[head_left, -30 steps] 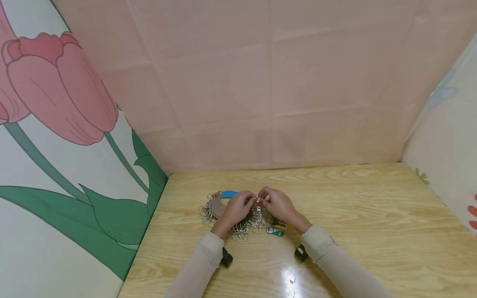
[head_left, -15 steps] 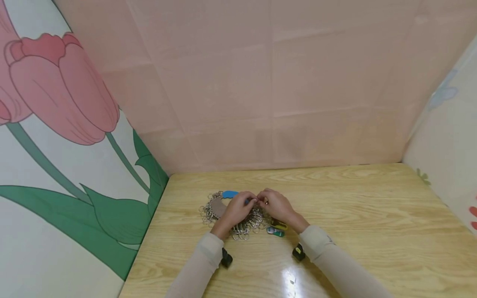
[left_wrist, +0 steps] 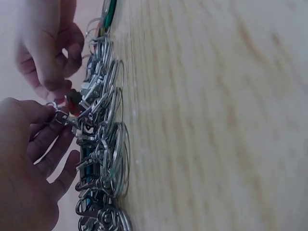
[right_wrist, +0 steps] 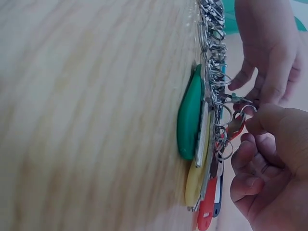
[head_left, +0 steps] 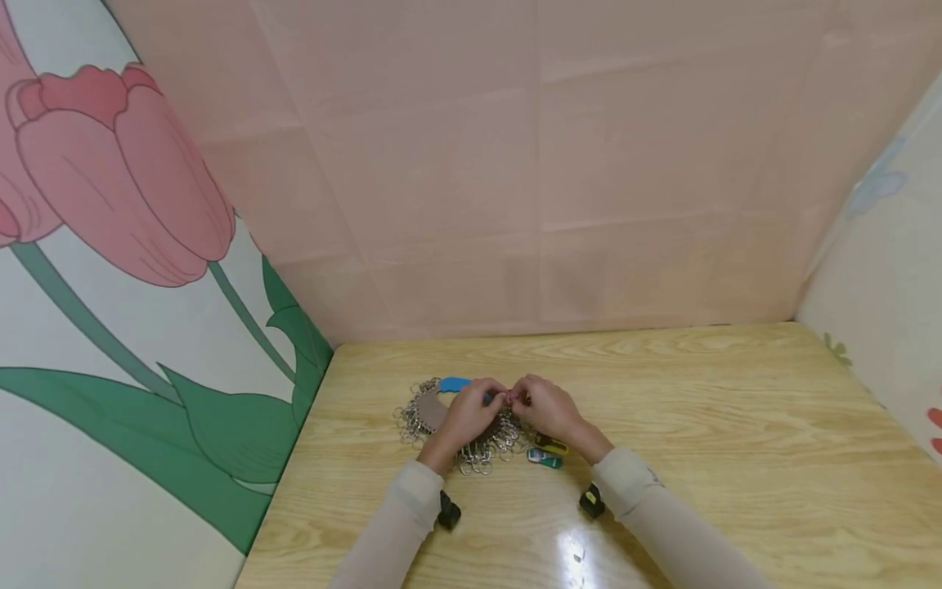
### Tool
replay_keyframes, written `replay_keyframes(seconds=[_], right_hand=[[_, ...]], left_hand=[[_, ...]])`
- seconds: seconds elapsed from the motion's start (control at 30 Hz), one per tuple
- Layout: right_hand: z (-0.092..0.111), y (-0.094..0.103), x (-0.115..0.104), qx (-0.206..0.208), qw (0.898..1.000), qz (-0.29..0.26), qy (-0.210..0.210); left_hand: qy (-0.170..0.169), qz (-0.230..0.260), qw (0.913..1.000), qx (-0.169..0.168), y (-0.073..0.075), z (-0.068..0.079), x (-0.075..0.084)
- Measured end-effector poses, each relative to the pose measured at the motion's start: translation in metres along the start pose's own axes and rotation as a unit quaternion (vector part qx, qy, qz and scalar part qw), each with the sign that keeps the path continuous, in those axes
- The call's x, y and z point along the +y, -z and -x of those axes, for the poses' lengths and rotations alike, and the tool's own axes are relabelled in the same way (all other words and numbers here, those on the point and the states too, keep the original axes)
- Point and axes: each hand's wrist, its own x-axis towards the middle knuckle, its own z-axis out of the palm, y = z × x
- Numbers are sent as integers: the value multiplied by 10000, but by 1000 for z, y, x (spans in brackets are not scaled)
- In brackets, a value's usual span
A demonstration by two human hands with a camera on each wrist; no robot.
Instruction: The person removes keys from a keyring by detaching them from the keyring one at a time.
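Note:
In the head view my left hand (head_left: pixel 468 415) and right hand (head_left: pixel 550 406) meet fingertip to fingertip above a cluster of metal key rings (head_left: pixel 478 450) with clasps. The left thumb and finger pinch a small split key ring (left_wrist: pixel 52 104) in the left wrist view, its other fingers spread beside the clasps. Close by, the right fingertips pinch a small red piece (right_wrist: pixel 236 126), perhaps the end of a red nail clipper; the fingers partly hide it. The key rings hang along the edge of a curved brown piece (head_left: pixel 432 409).
A green nail clipper (right_wrist: pixel 190 115) and a yellow one (right_wrist: pixel 195 185) lie against the clasps, beside a red handle (right_wrist: pixel 207 207). A blue piece (head_left: pixel 453 384) lies behind the left hand. The wooden table (head_left: pixel 699 409) meets a pink backdrop (head_left: pixel 441 204).
The right hand has shifted slightly, and the red and white bit seen between the fingertips a second ago is now mostly covered. The left hand stays nearly still.

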Motion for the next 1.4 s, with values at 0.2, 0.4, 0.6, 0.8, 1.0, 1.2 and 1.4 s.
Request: replay_keyframes(seconds=[0.2, 0.4, 0.6, 0.8, 1.0, 1.2, 1.4], right_hand=[[2, 4, -2, 182, 9998, -96, 47], [1, 4, -2, 187, 9996, -211, 40], [1, 3, -3, 129, 9995, -292, -32], [1, 5, -2, 95, 9994, -320, -46], [4, 6, -2, 143, 9980, -585, -165], [3, 6, -3, 265, 9982, -539, -17], [2, 6, -2, 341, 9983, -448, 172]], left_hand=[[-11, 15, 10000, -66, 1, -1, -2], [-30, 69, 9999, -107, 0, -1, -3], [104, 193, 9997, -97, 0, 0, -4], [91, 229, 9997, -85, -1, 0, -3], [103, 244, 9996, -127, 0, 0, -1], [71, 182, 9997, -155, 0, 0, -2], [29, 265, 9994, -204, -1, -1, -1]])
